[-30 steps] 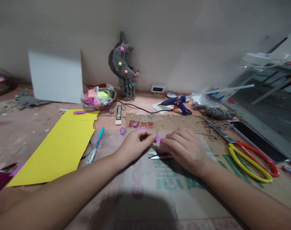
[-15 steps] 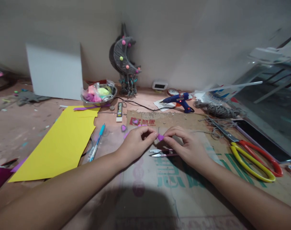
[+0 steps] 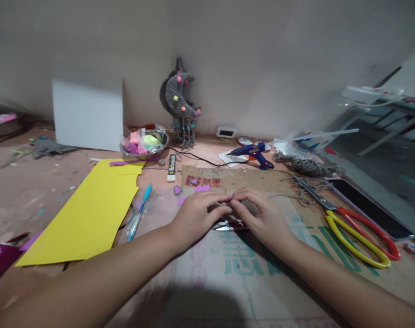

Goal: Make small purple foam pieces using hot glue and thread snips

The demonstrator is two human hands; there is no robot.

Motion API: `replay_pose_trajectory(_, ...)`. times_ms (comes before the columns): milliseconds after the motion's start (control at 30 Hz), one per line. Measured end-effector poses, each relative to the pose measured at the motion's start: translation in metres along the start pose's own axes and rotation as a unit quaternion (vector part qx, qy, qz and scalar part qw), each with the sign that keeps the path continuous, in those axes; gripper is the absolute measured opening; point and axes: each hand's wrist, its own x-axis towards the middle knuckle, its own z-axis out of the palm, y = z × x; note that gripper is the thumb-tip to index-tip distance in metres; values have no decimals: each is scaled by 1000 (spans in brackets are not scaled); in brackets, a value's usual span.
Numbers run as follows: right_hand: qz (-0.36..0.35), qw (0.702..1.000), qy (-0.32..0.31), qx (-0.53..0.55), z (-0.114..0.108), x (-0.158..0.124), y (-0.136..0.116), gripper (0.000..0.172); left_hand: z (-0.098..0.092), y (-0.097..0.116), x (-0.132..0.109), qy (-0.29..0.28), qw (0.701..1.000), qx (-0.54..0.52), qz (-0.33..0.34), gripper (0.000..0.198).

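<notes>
Both hands, left hand (image 3: 197,214) and right hand (image 3: 262,218), pinch one tiny purple paper scrap (image 3: 230,199) between fingertips, steadying it above small silver thread snips (image 3: 228,225).

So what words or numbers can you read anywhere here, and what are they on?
Red logo with two red characters, too blurred to read for sure: far edge of the cardboard sheet.
Big green characters: same cardboard, near the right hand, partly covered, unreadable.
Print on the white bag: too small.
</notes>
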Motion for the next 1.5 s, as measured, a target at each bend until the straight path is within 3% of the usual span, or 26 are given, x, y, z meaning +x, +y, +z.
replay_pose_trajectory(167, -5, 999, -44, 17, 0, -2, 0, 14, 0, 3, 2, 3, 997, -61, -49, 17)
replay_pose_trajectory(400, 79, 997, 4, 16, 0, 3, 2, 9, -4, -1, 11, 18, 974, -144, -172, 22)
replay_pose_trajectory(567, 81, 996, -28, 15, -1, 6, 2, 14, -2, -2, 9, -8, 979, -145, -142, 22)
replay_pose_trajectory(800, 118, 992, -26, 32, -5, 6, -3, 16, -4, 0, 7, -14, 991, -89, -101, 24)
replay_pose_trajectory(1100, 80, 994, -56, 45, -1, 3, 2, 18, -3, 5, 7, -34, 993, -75, -89, 15)
replay_pose_trajectory(1233, 68, 997, -29, -3, -16, 8, 3, 14, -3, 1, 7, -6, 991, -79, -107, 15)
replay_pose_trajectory(1333, 76, 994, 33, -74, -42, 16, 20, 13, -4, -3, 8, 19, 984, -118, -135, 17)
replay_pose_trajectory(1433, 124, 983, 86, -109, -67, 26, 60, 19, -6, -5, 9, 39, 974, -154, -163, 18)
replay_pose_trajectory(1500, 134, 982, 108, -82, -77, 37, 91, 32, -7, -5, 10, 50, 971, -161, -171, 18)
